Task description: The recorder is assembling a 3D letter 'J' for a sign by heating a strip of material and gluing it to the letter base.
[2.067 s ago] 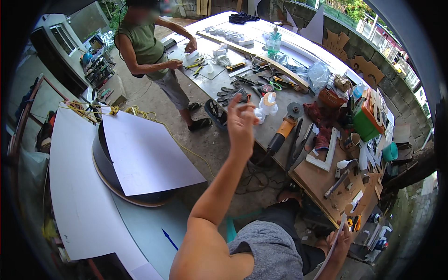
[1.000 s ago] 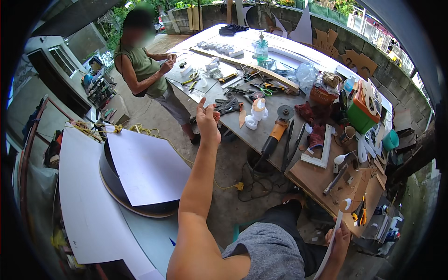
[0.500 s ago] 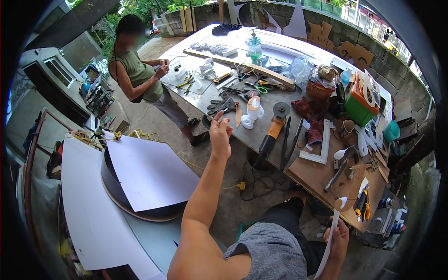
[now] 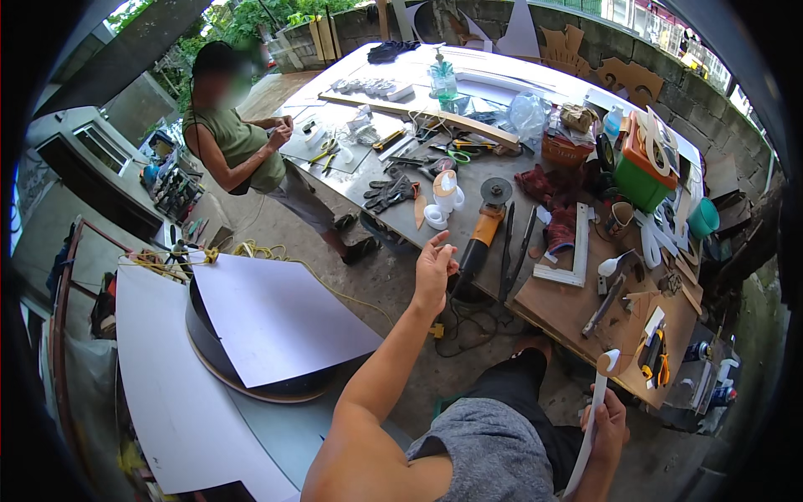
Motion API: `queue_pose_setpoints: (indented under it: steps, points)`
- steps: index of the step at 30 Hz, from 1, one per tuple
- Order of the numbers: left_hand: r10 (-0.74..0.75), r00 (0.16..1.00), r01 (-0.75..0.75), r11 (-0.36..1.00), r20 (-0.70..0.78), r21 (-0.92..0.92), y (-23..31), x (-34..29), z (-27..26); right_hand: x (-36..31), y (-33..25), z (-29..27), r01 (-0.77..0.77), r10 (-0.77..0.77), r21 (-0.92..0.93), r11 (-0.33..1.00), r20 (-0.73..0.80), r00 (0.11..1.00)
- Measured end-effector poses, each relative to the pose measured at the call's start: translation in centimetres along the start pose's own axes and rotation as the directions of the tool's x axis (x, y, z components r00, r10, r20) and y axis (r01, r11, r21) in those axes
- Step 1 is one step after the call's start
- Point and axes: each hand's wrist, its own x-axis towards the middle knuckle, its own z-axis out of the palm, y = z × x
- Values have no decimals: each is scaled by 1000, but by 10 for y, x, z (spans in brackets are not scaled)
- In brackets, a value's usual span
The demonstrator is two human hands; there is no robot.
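Observation:
My left hand (image 4: 435, 269) is stretched out in mid-air just short of the near edge of a cluttered grey worktable (image 4: 381, 171), fingers spread and holding nothing. Closest to it are an orange angle grinder (image 4: 483, 226) and a small white bottle (image 4: 446, 195) on the table edge. My right hand (image 4: 606, 427) hangs low by my leg, gripping a long white curved strip (image 4: 590, 410) that points upward. I sit with dark trousers and a grey shirt visible below.
Another person (image 4: 242, 151) stands at the table's left end, hands busy with something small. On the table lie black gloves (image 4: 389, 191), pliers, scissors, a green box (image 4: 640, 176). A wooden board (image 4: 585, 305) holds tools. A white sheet (image 4: 276, 314) rests over a dark round frame at left.
My left hand has pulled back from the white bottle on the table and lowered toward me, now empty and open. The view has tilted slightly. My right hand keeps the white strip.

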Motion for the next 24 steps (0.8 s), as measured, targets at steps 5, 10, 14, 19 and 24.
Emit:
queue_pose_setpoints:
  steps: [5,10,14,19,24]
  points:
    - [-33,999,33,999,4,20,-9,-10,6,-1,0,-1,-14,14,-10,1000,-11,1000]
    - [-59,998,58,997,8,57,-7,-12,10,0,1,0,-23,23,-7,1000,-1,1000]
    - [-60,998,58,997,37,49,-4,-6,8,-1,-2,3,-63,63,2,998,-16,998]
    - [-65,997,61,996,51,64,-5,-8,13,-1,0,2,-62,62,7,998,-12,998]
    - [-75,995,71,995,59,69,-9,-12,15,-2,5,-2,-38,38,-3,999,-8,999]
